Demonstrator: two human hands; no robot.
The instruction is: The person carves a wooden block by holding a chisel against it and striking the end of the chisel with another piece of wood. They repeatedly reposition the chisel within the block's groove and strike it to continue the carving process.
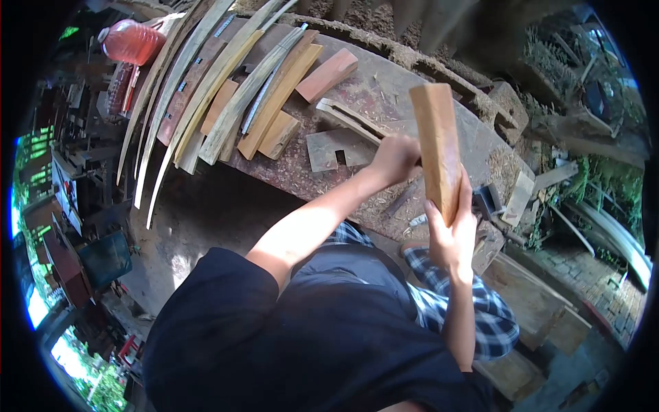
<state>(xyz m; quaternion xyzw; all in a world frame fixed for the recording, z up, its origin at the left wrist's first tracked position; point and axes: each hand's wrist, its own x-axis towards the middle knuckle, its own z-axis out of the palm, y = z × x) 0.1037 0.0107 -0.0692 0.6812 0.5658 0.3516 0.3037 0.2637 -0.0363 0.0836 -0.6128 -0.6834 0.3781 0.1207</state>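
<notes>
My right hand (453, 237) grips the lower end of a thick wooden block (438, 141), thumb on one side and fingers on the other. The block stands nearly upright in view, smooth and orange-brown, over the workbench. Close beside its left edge is my left hand (397, 161), closed in a fist; I cannot tell what is in it, since the block hides its far side. A slim pale wooden piece (347, 118) runs from the bench up to this fist. Below it lies a flat grey plate with a notch (322, 151).
Long curved wooden strips (199, 89) lie across the left of the workbench (274, 175). Near them are a reddish wood block (328, 75), a short offcut (279, 135) and a jug of red liquid (130, 42). Wood shavings litter the bench. My plaid-covered legs are below its edge.
</notes>
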